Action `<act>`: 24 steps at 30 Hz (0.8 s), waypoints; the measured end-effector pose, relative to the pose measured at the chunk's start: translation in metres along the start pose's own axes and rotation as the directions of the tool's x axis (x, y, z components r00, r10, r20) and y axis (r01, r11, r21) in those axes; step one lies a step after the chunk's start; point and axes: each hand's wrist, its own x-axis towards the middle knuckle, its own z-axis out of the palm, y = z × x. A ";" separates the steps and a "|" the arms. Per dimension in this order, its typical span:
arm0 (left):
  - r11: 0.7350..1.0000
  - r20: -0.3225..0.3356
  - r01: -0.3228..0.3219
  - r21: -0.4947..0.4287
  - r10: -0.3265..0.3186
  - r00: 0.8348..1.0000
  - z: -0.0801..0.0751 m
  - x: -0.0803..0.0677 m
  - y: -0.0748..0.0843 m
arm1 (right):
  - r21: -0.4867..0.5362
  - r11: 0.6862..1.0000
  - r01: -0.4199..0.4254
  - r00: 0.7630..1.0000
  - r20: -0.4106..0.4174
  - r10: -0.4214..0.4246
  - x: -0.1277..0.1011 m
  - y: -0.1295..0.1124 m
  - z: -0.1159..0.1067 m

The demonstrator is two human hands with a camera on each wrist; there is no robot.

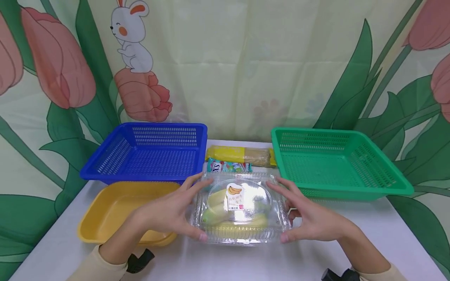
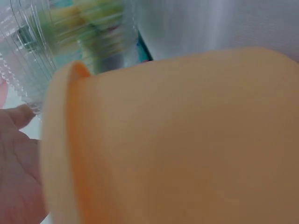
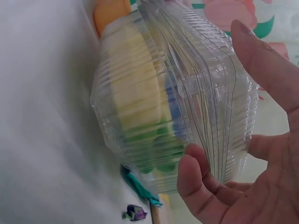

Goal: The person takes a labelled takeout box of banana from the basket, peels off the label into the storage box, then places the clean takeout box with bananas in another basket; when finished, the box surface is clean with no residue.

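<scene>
A clear plastic clamshell box of bananas [image 1: 242, 222], with a banana label on its lid, sits at the middle of the table's near part. Its left side is held by my left hand [image 1: 168, 214], fingers over the lid's edge and thumb at the near corner. On the opposite side my right hand [image 1: 313, 214] holds the box, index finger on the lid and thumb by the near right corner. The right wrist view shows the box [image 3: 140, 88] from the side, with fingertips at its rim. A yellow basin largely covers the left wrist view, hiding most of that hand.
Left of the box stand a yellow basin [image 1: 105, 210] and, behind it, a blue basket [image 1: 161, 156]. A green basket [image 1: 327, 168] is at the right. Behind the box lie a teal candy packet [image 1: 228, 166] and a long yellow packet [image 1: 228, 153].
</scene>
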 end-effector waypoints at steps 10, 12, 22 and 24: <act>0.998 0.007 0.004 0.058 -0.005 1.000 0.006 0.002 -0.008 | -0.062 0.995 -0.076 0.997 -0.007 0.076 0.001 0.002 0.007; 0.998 0.011 0.006 0.065 -0.006 1.000 0.006 0.004 -0.009 | -0.072 0.993 -0.096 0.995 -0.016 0.095 -0.001 0.003 0.008; 0.997 0.039 -0.006 0.074 0.003 0.999 0.011 0.007 -0.012 | -0.106 0.989 -0.106 0.994 -0.026 0.104 -0.005 0.005 0.012; 0.997 0.039 0.009 0.072 -0.012 0.999 0.011 0.008 -0.012 | -0.113 0.988 -0.102 0.995 -0.023 0.101 -0.005 0.006 0.012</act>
